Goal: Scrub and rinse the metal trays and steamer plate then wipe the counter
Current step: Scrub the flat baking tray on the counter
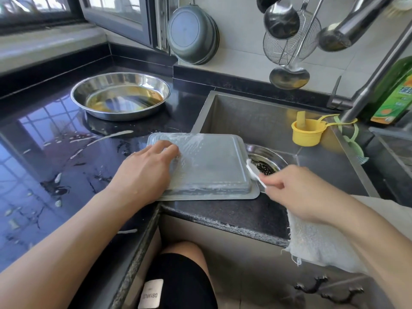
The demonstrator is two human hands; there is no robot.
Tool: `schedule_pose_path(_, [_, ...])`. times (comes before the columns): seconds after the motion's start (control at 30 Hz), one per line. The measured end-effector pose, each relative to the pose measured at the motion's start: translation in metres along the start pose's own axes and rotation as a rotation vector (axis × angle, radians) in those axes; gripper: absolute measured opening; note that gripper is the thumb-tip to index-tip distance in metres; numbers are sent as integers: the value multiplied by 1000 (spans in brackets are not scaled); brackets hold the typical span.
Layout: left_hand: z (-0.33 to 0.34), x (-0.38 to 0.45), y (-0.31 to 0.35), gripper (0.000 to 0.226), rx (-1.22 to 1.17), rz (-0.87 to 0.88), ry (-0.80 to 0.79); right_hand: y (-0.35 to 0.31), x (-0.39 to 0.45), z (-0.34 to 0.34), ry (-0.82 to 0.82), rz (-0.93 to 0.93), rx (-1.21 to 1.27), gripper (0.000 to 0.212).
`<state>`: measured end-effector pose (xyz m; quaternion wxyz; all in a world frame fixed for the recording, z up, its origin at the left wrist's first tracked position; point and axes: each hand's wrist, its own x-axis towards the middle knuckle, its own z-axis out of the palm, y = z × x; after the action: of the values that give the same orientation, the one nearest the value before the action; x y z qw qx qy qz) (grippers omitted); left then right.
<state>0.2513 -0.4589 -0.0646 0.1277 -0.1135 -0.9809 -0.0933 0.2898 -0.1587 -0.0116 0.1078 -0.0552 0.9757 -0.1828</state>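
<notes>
scrubbing stage, as i read it from my remote seat: item one, rectangular grey metal tray (207, 166), inverted, soapy film across its base, lying half on the black polished stone counter (55, 152) and half over the corner of the stainless steel sink (249, 117). item two, left hand (145, 170), fingers lying straight and flat on the tray's left side, pressing it steady rather than clasping it. item three, right hand (298, 192), fingers curled and pinching a small white scrubbing brush (254, 172) whose head touches the tray's right edge above the round metal drain strainer (265, 163). item four, round shallow stainless steel pan (120, 95), well apart on the counter's rear, holding yellowish residue or liquid; judged not yet washed. item five, white suds streaks (100, 139) and puddles on the counter; wiping judged outstanding. item six, pale woven cloth (321, 241), draped over the sink's front edge under the right forearm. item seven, yellow plastic cup (306, 132) hanging by the faucet. rinse not begun for this tray; no water visibly running. steamer plate not identified.
</notes>
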Motion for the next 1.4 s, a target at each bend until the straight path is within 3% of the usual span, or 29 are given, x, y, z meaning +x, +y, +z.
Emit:
schedule_pose_path(0.17, [-1, 0, -2, 41, 3, 9, -9, -7, -1, -8, -137, 58, 41, 27])
schedule_pose_path(0.27, [-2, 0, -2, 36, -11, 19, -9, -19, 33, -11, -35, 99, 198, 33])
schedule_pose_path(0.37, [-3, 0, -1, 32, 0, 26, -5, -20, 64, -8, 80, 100, 307, 23])
schedule_pose_path(0.57, [-7, 1, 1, 41, 22, 2, -27, -4, 19, 1, 108, 21, -4, 23])
schedule_pose_path(0.67, [-3, 2, -1, 43, 22, 2, -31, 2, 1, 5, 59, 35, -35, 28])
schedule_pose_path(0.83, [-1, 2, -3, 44, -22, -3, -38, -6, 46, 0, 99, 1, -213, 25])
schedule_pose_path(1.0, [-2, 3, -3, 43, -30, -1, -42, 3, 89, -10, 218, -28, -111, 39])
schedule_pose_path(1.13, [-4, 4, -4, 47, -19, 5, -55, 17, 84, -19, 111, -73, -149, 45])
schedule_pose_path(1.3, [-6, 2, -3, 84, 3, 16, -65, 35, 39, -39, -143, -148, -22, 47])
schedule_pose_path(1.4, [-9, 2, 1, 75, 4, 18, -65, 37, 37, -33, -148, -179, -19, 49])
